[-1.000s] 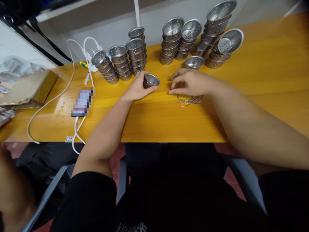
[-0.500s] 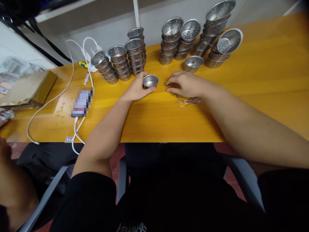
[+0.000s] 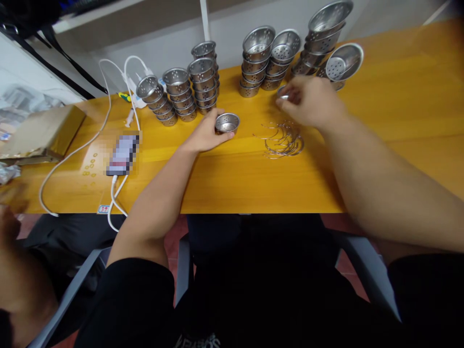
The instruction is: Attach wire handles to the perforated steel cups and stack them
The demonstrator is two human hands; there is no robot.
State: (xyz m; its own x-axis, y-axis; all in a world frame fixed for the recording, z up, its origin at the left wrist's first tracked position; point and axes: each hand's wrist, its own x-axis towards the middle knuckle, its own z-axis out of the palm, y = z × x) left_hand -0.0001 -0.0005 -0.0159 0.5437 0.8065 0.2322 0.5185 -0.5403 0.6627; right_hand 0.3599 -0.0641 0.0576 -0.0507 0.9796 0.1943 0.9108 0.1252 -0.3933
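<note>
My left hand (image 3: 208,134) is wrapped round the side of a small perforated metal cup (image 3: 227,123), which stands upright on the table with its mouth up. Farther right, my right hand (image 3: 302,99) has its fingers curled over a second perforated metal cup (image 3: 283,93). Most of that cup is hidden behind the fingers, which motion blurs a little. Between my hands and nearer to me lies a loose tangle of thin curved metal wires (image 3: 284,141); neither hand touches it.
Stacks of perforated cups (image 3: 176,92) line the back left, with taller stacks (image 3: 253,63) at the back right, some leaning. A phone (image 3: 123,153) with white cables (image 3: 105,126), several small yellow rings (image 3: 92,161) and a cardboard box (image 3: 43,135) lie left. Another person's arm (image 3: 21,275) is at lower left.
My right hand has moved up and right from the wires to the second cup, uncovering the wire tangle. My left hand and its cup have hardly moved.
</note>
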